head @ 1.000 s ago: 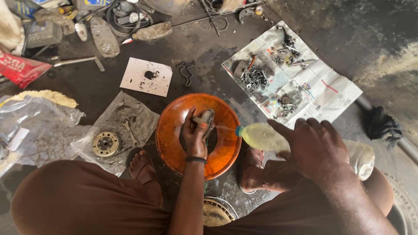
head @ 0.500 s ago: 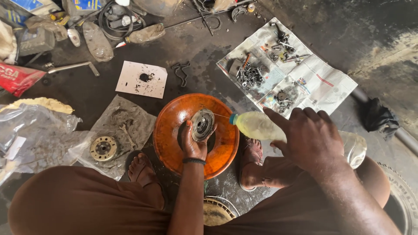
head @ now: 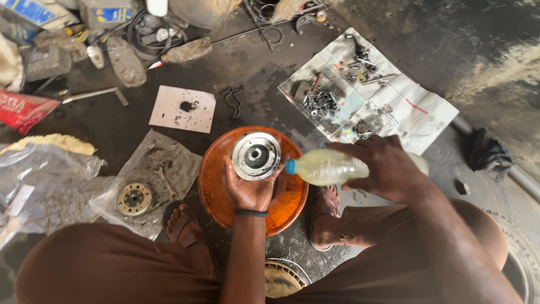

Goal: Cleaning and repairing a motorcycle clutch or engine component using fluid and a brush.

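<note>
Overhead, I noted my left hand [head: 247,188] gripping a round metal hub [head: 256,155] over the orange basin [head: 219,191]. My right hand [head: 388,169] clasped a plastic bottle [head: 323,167], its blue cap beside the hub.

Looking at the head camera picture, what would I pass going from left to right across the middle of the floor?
Clear plastic bag → small toothed metal disc → left hand holding a round metal part over the orange bowl → pale plastic bottle → right hand gripping it → dark rag.
</note>
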